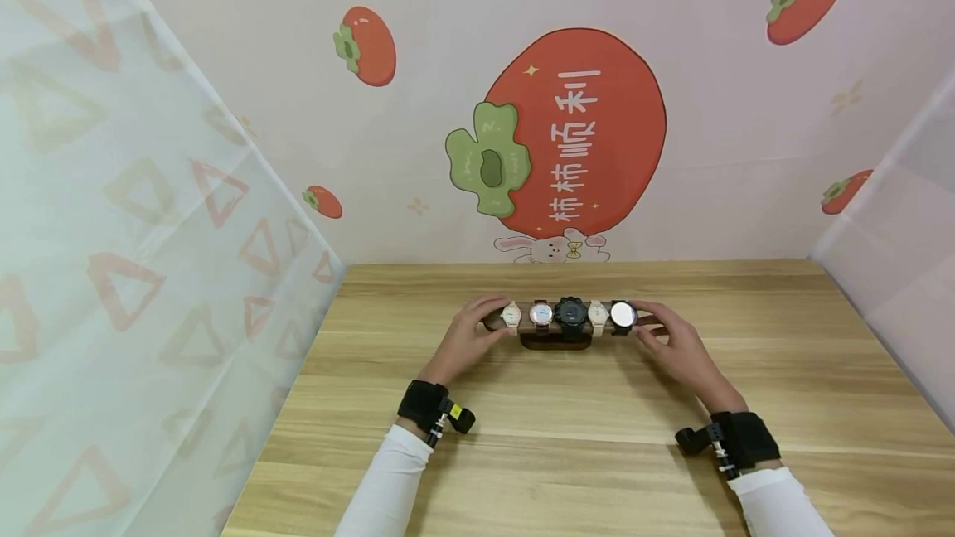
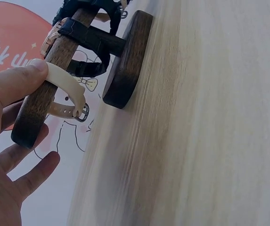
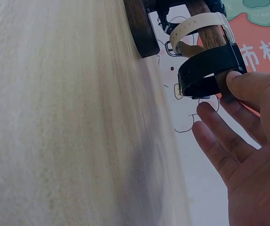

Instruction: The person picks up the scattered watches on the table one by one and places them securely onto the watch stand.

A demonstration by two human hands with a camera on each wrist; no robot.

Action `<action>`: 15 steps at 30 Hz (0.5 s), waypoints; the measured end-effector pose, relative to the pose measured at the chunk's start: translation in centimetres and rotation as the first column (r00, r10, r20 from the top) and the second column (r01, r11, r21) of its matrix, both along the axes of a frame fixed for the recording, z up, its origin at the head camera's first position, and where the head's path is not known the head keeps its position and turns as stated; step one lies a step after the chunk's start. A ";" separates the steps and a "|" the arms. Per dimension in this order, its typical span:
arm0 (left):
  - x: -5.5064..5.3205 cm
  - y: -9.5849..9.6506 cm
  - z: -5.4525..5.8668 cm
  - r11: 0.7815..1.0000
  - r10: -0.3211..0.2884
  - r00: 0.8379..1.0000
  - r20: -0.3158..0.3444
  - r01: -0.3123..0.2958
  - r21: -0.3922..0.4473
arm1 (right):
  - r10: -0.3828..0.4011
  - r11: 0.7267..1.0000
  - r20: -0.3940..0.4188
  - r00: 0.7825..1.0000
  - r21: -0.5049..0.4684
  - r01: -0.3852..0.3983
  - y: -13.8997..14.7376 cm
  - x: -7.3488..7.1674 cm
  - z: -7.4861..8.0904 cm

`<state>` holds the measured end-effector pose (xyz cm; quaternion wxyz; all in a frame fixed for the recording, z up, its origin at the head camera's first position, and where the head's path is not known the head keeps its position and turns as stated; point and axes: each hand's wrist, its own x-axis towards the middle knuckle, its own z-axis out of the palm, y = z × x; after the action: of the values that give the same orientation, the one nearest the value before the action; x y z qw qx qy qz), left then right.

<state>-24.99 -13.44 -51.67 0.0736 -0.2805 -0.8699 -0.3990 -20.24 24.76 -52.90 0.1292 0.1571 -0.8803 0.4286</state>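
Observation:
A dark wooden watch stand [image 1: 555,344] carries several watches in a row along its raised bar. Pinched at the bar's left end, it lies between the thumb and fingers of my left hand [image 1: 468,338], whose thumb tip touches the cream strap of the leftmost watch [image 2: 68,84]. My right hand [image 1: 677,350] holds the other end, thumb against the wood beside a black-strapped watch [image 3: 205,68] with a bright white face. Between them sit a rose-gold-rimmed watch [image 1: 540,315], a chunky black watch [image 1: 572,315] and a second cream watch [image 1: 598,313].
The stand is near the back edge of a wood-grain table [image 1: 567,446]. Behind rises a pale wall sheet [image 1: 709,189] printed with persimmons, and patterned sheets flank both sides. Black straps with small cameras [image 1: 462,418] are worn on both wrists.

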 end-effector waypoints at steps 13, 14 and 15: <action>-0.2 0.3 -0.3 1.000 0.001 0.999 -0.032 -0.001 -0.017 | 0.005 1.000 -0.005 1.000 -0.008 -0.005 0.0 0.2 0.1; -0.3 0.4 -0.3 1.000 -0.002 0.999 -0.037 0.001 -0.018 | 0.006 1.000 -0.006 1.000 -0.003 -0.006 0.1 0.1 0.1; -0.3 0.4 -0.3 1.000 -0.005 0.999 -0.039 0.004 -0.018 | 0.003 1.000 -0.010 1.000 0.003 -0.003 0.1 0.1 0.1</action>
<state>-25.26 -13.04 -51.93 0.0870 -0.2910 -0.8712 -0.3858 -20.14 24.86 -52.84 0.1328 0.1609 -0.8799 0.4268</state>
